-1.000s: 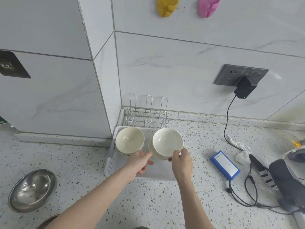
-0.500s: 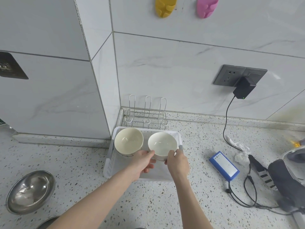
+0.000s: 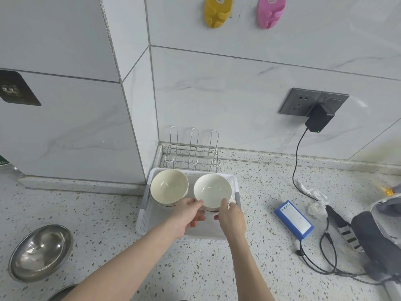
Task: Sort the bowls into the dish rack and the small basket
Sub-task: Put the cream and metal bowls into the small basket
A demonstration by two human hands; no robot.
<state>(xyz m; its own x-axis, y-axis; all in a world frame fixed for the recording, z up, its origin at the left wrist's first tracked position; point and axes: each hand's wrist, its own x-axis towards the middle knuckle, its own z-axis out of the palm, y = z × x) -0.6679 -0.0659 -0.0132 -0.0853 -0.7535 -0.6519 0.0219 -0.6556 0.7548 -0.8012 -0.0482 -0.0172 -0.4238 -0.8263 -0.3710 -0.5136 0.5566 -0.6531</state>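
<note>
We hold the white bowl (image 3: 212,190) inside the white basket (image 3: 147,211) with both hands. Our left hand (image 3: 186,216) and right hand (image 3: 231,216) each keep a narrow grip on its near rim. A cream bowl (image 3: 169,187) sits just beside it.

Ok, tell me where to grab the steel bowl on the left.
Take the steel bowl by its near right rim, left hand coming from above. It sits upright and open on the counter, so the thin rim offers a pinch; its rounded wall looks slippery.
</note>
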